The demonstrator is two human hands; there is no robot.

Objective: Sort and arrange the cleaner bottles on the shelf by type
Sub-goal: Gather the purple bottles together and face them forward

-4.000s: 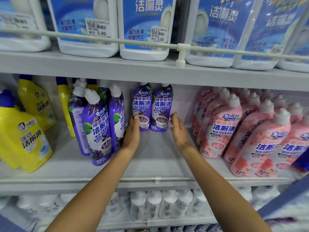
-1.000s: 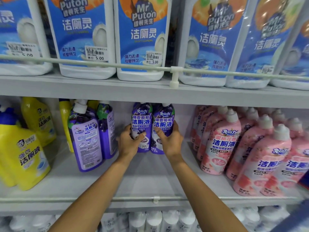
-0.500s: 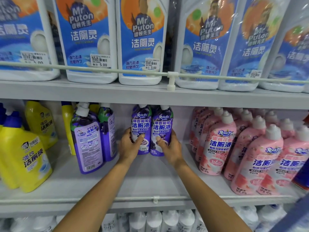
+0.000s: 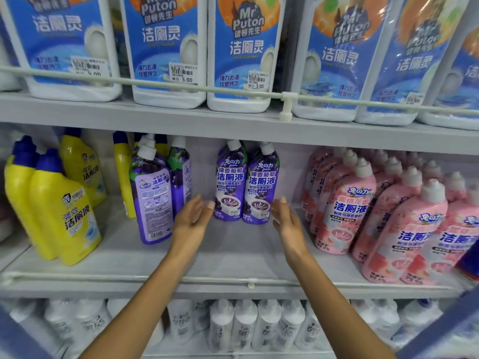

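Two purple cleaner bottles stand upright side by side at the back middle of the middle shelf (image 4: pixel 233 257), the left one (image 4: pixel 229 182) touching the right one (image 4: pixel 261 185). My left hand (image 4: pixel 191 218) hovers open just left of the pair, fingers straight, holding nothing. My right hand (image 4: pixel 286 218) hovers open just right of the pair, also holding nothing. A second group of purple bottles (image 4: pixel 153 198) stands further left, its front bottle turned back-label out. Yellow bottles (image 4: pixel 59 211) fill the left end and pink bottles (image 4: pixel 344 211) the right end.
Large white and blue cleaner jugs (image 4: pixel 168 47) line the upper shelf behind a rail (image 4: pixel 285 99). White bottles (image 4: pixel 246 325) crowd the shelf below. A dark blue object (image 4: pixel 466 265) juts in at the right edge. Bare shelf lies in front of the two purple bottles.
Both hands gripped the two purple bottles at the back half a second ago; now they have let go and drawn apart, open on either side. The bottles stay upright.
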